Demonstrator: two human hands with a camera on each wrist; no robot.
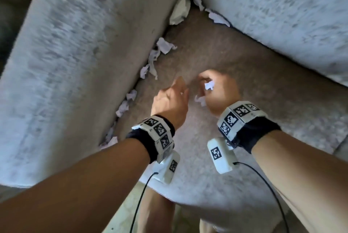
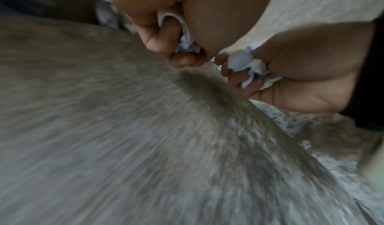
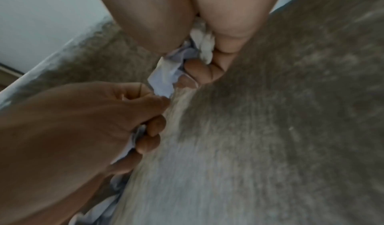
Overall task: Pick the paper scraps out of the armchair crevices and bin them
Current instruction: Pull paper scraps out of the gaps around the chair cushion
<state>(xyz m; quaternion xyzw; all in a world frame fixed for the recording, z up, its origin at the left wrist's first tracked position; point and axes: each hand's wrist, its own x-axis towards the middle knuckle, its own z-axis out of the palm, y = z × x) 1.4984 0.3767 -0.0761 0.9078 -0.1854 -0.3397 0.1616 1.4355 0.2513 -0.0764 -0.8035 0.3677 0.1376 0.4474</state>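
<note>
Above the seat cushion (image 1: 216,54), in the head view, I see my right hand (image 1: 218,91) curled round a wad of scraps (image 1: 209,85), my left hand (image 1: 169,99) just beside it; more scraps (image 1: 152,59) line the crevice left of the cushion. The left wrist view shows that hand's fingers (image 2: 158,36) pinching paper (image 2: 187,42). The right wrist view confirms both grips. I judge collecting is midway; next comes the bin, not in view.

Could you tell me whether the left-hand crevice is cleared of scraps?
No: paper scraps line the crevice beside the armrest.
</note>
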